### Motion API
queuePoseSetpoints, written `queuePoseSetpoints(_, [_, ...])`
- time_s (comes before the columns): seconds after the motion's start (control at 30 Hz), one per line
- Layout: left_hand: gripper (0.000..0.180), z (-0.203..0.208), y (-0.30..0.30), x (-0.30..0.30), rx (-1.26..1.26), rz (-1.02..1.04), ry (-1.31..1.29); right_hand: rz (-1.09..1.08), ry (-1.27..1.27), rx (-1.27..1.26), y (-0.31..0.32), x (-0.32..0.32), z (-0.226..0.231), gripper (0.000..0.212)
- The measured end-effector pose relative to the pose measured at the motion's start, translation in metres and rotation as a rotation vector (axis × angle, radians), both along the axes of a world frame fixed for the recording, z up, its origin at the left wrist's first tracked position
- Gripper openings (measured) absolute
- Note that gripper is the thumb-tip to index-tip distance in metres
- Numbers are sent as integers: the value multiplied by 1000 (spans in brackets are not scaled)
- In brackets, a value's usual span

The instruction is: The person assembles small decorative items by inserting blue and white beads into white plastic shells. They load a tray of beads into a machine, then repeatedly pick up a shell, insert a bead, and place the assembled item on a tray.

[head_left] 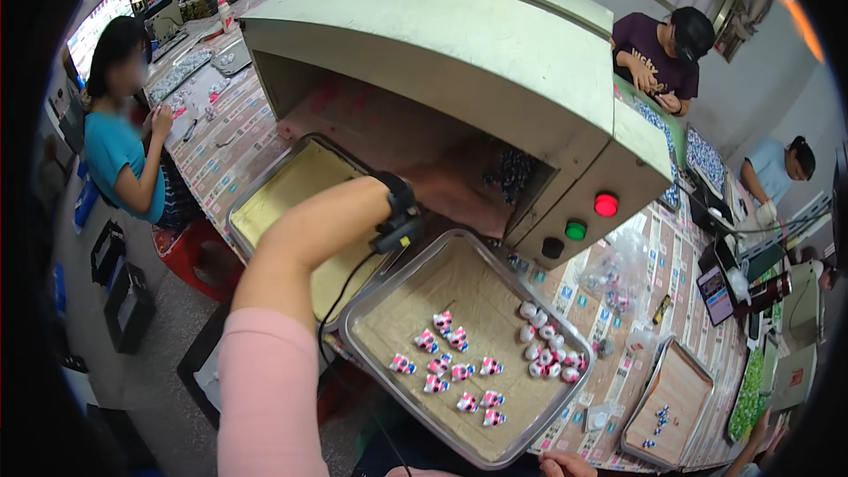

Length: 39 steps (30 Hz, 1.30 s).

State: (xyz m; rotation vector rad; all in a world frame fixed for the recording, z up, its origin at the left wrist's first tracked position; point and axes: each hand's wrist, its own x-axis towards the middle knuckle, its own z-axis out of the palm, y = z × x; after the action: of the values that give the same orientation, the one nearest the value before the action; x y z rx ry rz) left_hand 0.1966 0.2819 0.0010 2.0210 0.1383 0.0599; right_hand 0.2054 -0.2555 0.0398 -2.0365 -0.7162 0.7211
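My left arm, in a pink sleeve with a black wrist strap, reaches into the open front of a cream metal box machine (424, 44). My left hand (455, 185) is in its shade, near a heap of small dark-blue and white pieces (510, 175); its fingers cannot be made out. Below stands a metal tray (389, 322) lined with brown sheet. On it lie several pink, white and blue animal-shaped figures (460, 372) and a cluster of rounder white-and-red pieces (548, 346). My right hand (568, 465) is at the lower edge, partly cut off, fingers curled; what they hold is hidden.
A second metal tray (305, 194) with a yellowish lining stands left, under my forearm. The machine's side carries red, green and black knobs (576, 230). A smaller tray (676, 397) holds a few blue pieces. Clear plastic bags (616, 274) lie right. Co-workers sit around the table.
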Motion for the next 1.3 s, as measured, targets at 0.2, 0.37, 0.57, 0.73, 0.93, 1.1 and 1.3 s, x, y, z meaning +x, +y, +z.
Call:
queuePoseSetpoints(0.2, [51,-45,29,30,-93,119,28,-94,-18,-106,-9,18,-6,16])
queuePoseSetpoints(0.37, [49,-55,54,51,-33,252,8,-175,43,-122,3,21,-4,18])
queuePoseSetpoints(0.57, [47,-57,57,69,27,312,-2,-157,96,-212,10,27,-10,18])
queuePoseSetpoints(0.73, [45,-55,50,77,44,337,-4,-144,105,-180,15,24,-15,17])
queuePoseSetpoints(0.93, [42,-53,27,93,72,346,17,-50,35,-148,13,20,-20,17])
queuePoseSetpoints(1.1, [40,-50,19,102,67,374,24,-86,33,-139,14,17,-20,16])
queuePoseSetpoints(1.3, [38,-51,14,106,39,402,25,-155,128,-91,17,16,-21,15])
